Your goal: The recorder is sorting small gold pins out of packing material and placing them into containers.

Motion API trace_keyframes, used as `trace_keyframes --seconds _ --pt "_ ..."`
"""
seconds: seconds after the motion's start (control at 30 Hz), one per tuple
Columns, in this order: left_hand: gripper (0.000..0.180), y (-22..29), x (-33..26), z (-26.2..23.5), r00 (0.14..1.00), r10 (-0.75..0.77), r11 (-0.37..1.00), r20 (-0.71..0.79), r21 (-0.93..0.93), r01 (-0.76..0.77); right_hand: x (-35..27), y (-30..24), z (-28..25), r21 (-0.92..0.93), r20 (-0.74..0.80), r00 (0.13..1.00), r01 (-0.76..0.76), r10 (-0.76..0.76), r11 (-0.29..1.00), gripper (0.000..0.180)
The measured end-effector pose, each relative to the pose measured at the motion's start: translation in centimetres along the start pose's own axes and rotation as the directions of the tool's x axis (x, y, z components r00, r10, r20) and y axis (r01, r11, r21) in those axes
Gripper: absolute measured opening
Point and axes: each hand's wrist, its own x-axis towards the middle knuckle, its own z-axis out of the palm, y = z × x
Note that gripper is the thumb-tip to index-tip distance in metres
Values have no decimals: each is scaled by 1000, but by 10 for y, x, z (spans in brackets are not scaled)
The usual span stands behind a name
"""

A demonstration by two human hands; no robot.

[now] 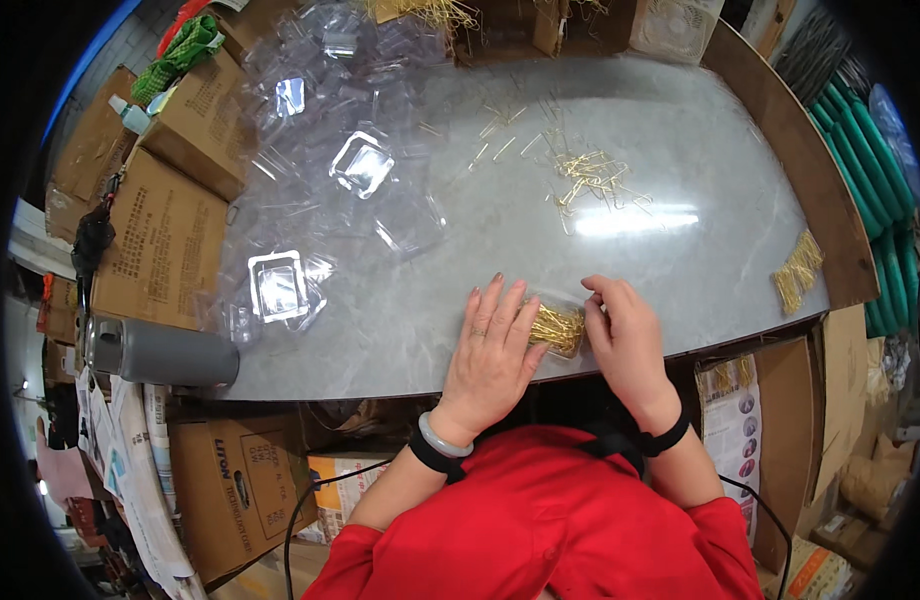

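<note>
A small clear plastic box full of gold-coloured wire hooks lies at the table's near edge, between my hands. My left hand rests flat over its left part, fingers stretched out and slightly apart, hiding that end. At the box's right edge, my right hand has its fingers bent, with thumb and index finger closing on the far right corner. What exactly they pinch is partly hidden. Farther off, a loose pile of gold wire hooks lies on the grey table.
Many clear plastic boxes heap over the table's left side. A grey bottle lies at the near left corner. Another bunch of gold hooks is at the right, beside a cardboard wall. Cardboard cartons line the left.
</note>
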Motion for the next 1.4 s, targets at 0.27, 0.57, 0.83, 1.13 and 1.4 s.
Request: trace_keyframes --seconds 0.27,0.57,0.83,1.13,1.4 --pt "52 1 1 3 998 18 999 64 28 -20 -7 -2 21 -315 -179 964 132 -195 940 33" --pt "52 -5 -15 9 938 -198 980 -283 -87 180 -24 -9 -4 161 -3 980 -196 199 967 29" --pt "62 8 -12 5 981 -102 995 -164 -17 101 -30 -21 4 127 -114 982 -134 149 983 14" --pt "65 13 -11 12 991 -80 991 -107 96 90 40 -14 9 -156 74 989 -113 126 981 23" --pt "65 11 -11 11 995 -91 987 -42 132 96 36 -2 18 -38 32 988 -151 152 988 27"
